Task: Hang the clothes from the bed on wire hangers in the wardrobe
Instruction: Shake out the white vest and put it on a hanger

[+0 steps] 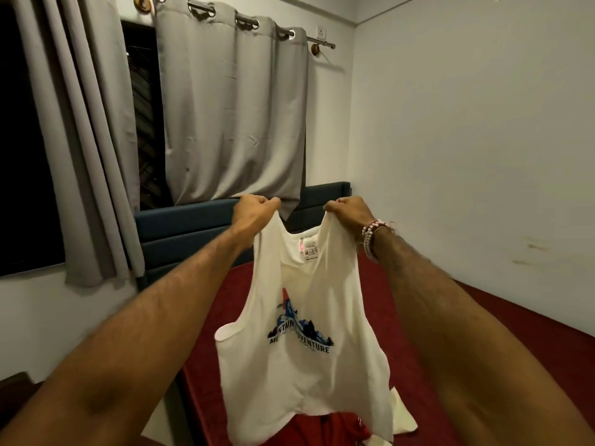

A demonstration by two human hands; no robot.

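The person stands at the foot edge of the bed [222,304] with both arms stretched out, holding up a white vest [302,375] by its two shoulder straps. The left hand [254,209] is clenched tight round the left strap and the right hand [346,209], the one with bead bracelets [370,235] at the wrist, is clenched round the other. The fists are kept apart, roughly a neck-hole's width, so the vest opens out and hangs flat under its own weight.

That looks to me like the reason for the hold: stretched by the straps, the garment shows its shape, the neck gapes, and creases drop out before a hanger goes in. The label [309,247] inside the collar faces the person and the mountain print [299,333] reads the right way, so which face is nearest I cannot say.

The hem dangles low over the near end of the red sheet, just above a red garment [335,428] lying there, which I take to be more of the pile waiting its turn. Beyond the hands are the dark blue headboard [180,226] along the far edge and grey curtains [231,123] over the window.

No wire hanger and no wardrobe can be seen from here, so I judge this piece is only picked up and shaken open. One hand would have to let go to fetch a hanger.
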